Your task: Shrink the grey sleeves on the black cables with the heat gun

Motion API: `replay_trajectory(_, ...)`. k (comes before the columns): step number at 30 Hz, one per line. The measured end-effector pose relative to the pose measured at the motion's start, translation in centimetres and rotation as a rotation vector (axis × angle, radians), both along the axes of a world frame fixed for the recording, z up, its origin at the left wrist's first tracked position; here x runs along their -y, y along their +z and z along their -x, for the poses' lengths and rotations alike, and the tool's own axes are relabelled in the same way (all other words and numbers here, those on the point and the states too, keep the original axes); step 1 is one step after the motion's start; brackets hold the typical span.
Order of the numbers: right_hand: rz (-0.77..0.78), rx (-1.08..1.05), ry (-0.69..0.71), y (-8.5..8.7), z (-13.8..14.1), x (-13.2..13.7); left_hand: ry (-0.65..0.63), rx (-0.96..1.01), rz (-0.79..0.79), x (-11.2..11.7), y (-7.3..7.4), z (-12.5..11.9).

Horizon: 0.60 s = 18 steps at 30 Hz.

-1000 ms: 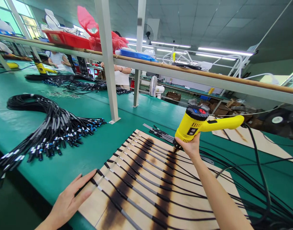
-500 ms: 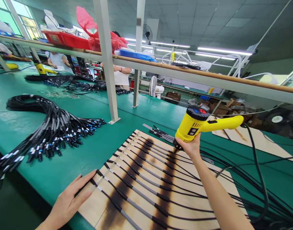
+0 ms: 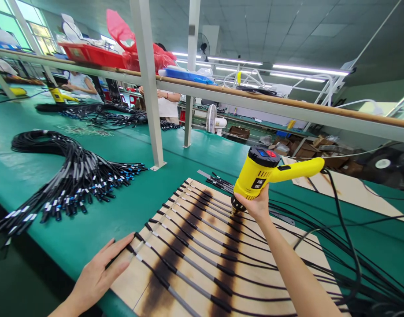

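Note:
My right hand grips a yellow heat gun by its barrel, nozzle pointing down at the far part of a wooden board with two scorched bands. Several black cables with grey sleeves lie side by side across the board. My left hand lies flat with fingers stretched out on the board's near left corner, touching the ends of the nearest cables.
A big bundle of black cables with blue and white ends lies on the green bench at left. A white post stands behind the board. Other people work across the bench under a shelf rail. The gun's black cord loops at right.
The heat gun in my right hand has shifted a little to the left and nearer along the cables. My left hand stays flat on the board's corner.

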State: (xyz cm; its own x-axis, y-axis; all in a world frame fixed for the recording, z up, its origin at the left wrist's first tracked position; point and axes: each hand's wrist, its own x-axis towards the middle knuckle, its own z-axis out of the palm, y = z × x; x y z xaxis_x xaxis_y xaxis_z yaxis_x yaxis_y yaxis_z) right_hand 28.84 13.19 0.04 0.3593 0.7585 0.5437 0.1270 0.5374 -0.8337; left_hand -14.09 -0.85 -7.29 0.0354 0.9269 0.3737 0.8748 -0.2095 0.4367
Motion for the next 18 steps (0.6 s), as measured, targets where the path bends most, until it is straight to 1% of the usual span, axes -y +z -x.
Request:
replay_trajectory(5, 0.029, -0.022, -0.028, -0.6, -1.2, 0.1, -0.029, 0.009, -0.005, -0.2, 0.0, 0.1)
replay_trajectory(8, 0.024, -0.056, -0.020, -0.3, -1.4, 0.2, -0.037, 0.014, 0.007, -0.2, 0.0, 0.2)
replay_trajectory(12, 0.021, -0.069, 0.039, 0.2, -1.2, 0.6, -0.017, 0.020, 0.013, -0.1, 0.2, 0.1)
replay_trajectory(15, 0.006, -0.071, 0.066, 0.4, -1.1, 0.8, -0.014, 0.017, 0.027, 0.0, 0.2, 0.0)
replay_trajectory(18, 0.002, -0.083, 0.061, 0.3, -1.1, 0.9, -0.009, 0.008, 0.021, 0.0, 0.2, 0.0)
